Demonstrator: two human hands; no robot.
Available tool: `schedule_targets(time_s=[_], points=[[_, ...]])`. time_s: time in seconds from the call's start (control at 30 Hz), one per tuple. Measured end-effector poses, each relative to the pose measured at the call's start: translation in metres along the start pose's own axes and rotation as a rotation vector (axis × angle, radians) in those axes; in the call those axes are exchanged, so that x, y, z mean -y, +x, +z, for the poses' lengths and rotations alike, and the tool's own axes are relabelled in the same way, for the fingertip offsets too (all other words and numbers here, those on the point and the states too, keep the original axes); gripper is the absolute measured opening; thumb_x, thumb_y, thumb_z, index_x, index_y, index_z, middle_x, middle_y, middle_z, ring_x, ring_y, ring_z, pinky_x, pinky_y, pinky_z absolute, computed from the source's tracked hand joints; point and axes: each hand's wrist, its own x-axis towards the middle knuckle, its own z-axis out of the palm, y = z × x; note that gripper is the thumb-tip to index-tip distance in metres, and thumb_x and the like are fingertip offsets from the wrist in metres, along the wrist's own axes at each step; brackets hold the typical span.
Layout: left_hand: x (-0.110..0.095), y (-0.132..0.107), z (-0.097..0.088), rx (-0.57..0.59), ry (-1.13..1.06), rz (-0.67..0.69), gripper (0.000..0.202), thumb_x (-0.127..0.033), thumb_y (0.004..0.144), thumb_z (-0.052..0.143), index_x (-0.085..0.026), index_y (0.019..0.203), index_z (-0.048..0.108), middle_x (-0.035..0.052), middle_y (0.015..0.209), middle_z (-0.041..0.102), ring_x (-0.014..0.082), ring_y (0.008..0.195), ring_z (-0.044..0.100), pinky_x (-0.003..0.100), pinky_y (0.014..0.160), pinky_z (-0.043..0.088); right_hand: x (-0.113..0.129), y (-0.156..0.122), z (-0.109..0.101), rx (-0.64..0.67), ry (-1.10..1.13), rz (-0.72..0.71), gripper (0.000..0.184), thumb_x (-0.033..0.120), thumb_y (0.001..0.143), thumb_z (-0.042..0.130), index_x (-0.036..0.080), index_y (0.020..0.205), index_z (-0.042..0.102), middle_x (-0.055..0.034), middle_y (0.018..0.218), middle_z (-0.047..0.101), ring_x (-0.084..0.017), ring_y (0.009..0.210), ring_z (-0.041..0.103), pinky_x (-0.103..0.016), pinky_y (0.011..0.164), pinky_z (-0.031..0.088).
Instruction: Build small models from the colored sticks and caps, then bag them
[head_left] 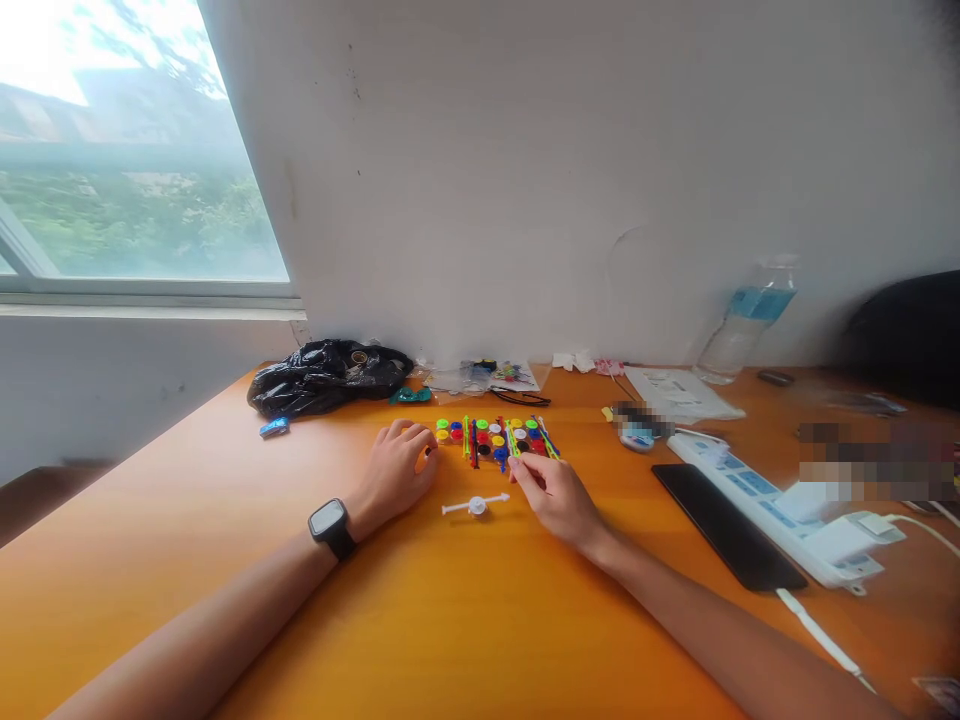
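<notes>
A cluster of small coloured plastic discs and rods (496,439) lies on the orange table (450,620) ahead of me. My left hand (395,470), with a dark watch (331,525) on the wrist, rests on the table at the cluster's left edge, fingers curled loosely. My right hand (553,493) rests at the cluster's near right edge, fingertips pinched at a piece there; what they hold is too small to name. A white rod with a white disc on it (475,505) lies on the table between my hands.
A black plastic bag (326,376) lies at the back left. A white power strip (780,510) and a black phone (726,525) sit at the right, with a water bottle (746,320), papers (679,393) and black eyeglasses (519,398) near the wall.
</notes>
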Motion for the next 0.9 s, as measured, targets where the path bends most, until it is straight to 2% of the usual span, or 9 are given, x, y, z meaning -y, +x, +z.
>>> schedule_targets(time_s=[0.07,0.17,0.27,0.33,0.43,0.57,0.73,0.9], points=[[0.001,-0.001,0.002,-0.032,0.024,-0.014,0.011,-0.026,0.101,0.057,-0.024,0.094,0.066,0.0074,0.106,0.073,0.0310,0.112,0.057,0.047,0.096,0.048,0.001,0.000,0.000,0.005,0.001,0.002,0.050,0.056,0.106,0.044,0.021,0.075,0.063,0.0013,0.058,0.044,-0.016,0.056,0.039,-0.031,0.057,0.025],[-0.001,-0.002,0.002,-0.022,-0.043,0.071,0.021,-0.027,0.107,0.049,-0.025,0.117,0.068,0.0088,0.125,0.070,0.0306,0.122,0.053,0.049,0.106,0.046,0.002,-0.001,0.000,0.015,0.004,-0.004,0.050,0.056,0.107,0.043,0.021,0.077,0.064,0.0016,0.058,0.043,-0.016,0.056,0.039,-0.031,0.057,0.026],[-0.006,-0.004,-0.002,0.098,-0.139,0.193,0.036,-0.030,0.111,0.042,-0.029,0.139,0.063,0.0075,0.145,0.061,0.0305,0.136,0.046,0.053,0.118,0.040,0.004,-0.001,0.000,0.023,0.013,-0.012,0.050,0.056,0.107,0.042,0.021,0.078,0.063,0.0016,0.059,0.044,-0.016,0.057,0.041,-0.031,0.058,0.027],[-0.009,-0.005,-0.004,0.188,-0.172,0.227,0.040,-0.033,0.112,0.039,-0.032,0.146,0.061,0.0057,0.155,0.055,0.0320,0.143,0.040,0.056,0.124,0.035,0.005,-0.001,0.000,0.028,0.014,-0.019,0.049,0.055,0.107,0.042,0.021,0.079,0.063,0.0015,0.061,0.046,-0.016,0.058,0.042,-0.031,0.059,0.028],[-0.011,-0.006,-0.004,0.262,-0.184,0.210,0.044,-0.037,0.113,0.035,-0.036,0.147,0.062,0.0032,0.163,0.046,0.0348,0.150,0.032,0.061,0.127,0.029,0.006,-0.002,-0.001,0.039,0.015,-0.028,0.049,0.054,0.108,0.041,0.021,0.079,0.063,0.0016,0.061,0.046,-0.016,0.058,0.043,-0.031,0.060,0.028],[-0.010,-0.006,-0.002,0.285,-0.176,0.187,0.046,-0.041,0.114,0.031,-0.039,0.147,0.063,0.0025,0.165,0.042,0.0366,0.152,0.028,0.066,0.127,0.027,0.007,-0.003,-0.001,0.054,0.013,-0.024,0.050,0.054,0.108,0.040,0.021,0.079,0.064,0.0022,0.059,0.045,-0.016,0.057,0.043,-0.031,0.059,0.028],[-0.012,-0.005,-0.002,0.336,-0.166,0.157,0.050,-0.045,0.114,0.025,-0.043,0.150,0.060,0.0002,0.168,0.036,0.0369,0.154,0.025,0.066,0.128,0.026,0.005,-0.003,0.001,0.052,0.023,-0.038,0.051,0.055,0.108,0.041,0.020,0.080,0.065,0.0022,0.060,0.049,-0.015,0.057,0.045,-0.030,0.059,0.028],[-0.013,-0.005,-0.004,0.295,-0.174,0.166,0.048,-0.042,0.114,0.028,-0.036,0.136,0.070,0.0011,0.161,0.046,0.0349,0.150,0.030,0.063,0.127,0.029,0.004,-0.004,0.001,0.059,0.017,-0.034,0.052,0.056,0.108,0.040,0.020,0.080,0.065,0.0030,0.058,0.047,-0.015,0.055,0.043,-0.030,0.058,0.027]])
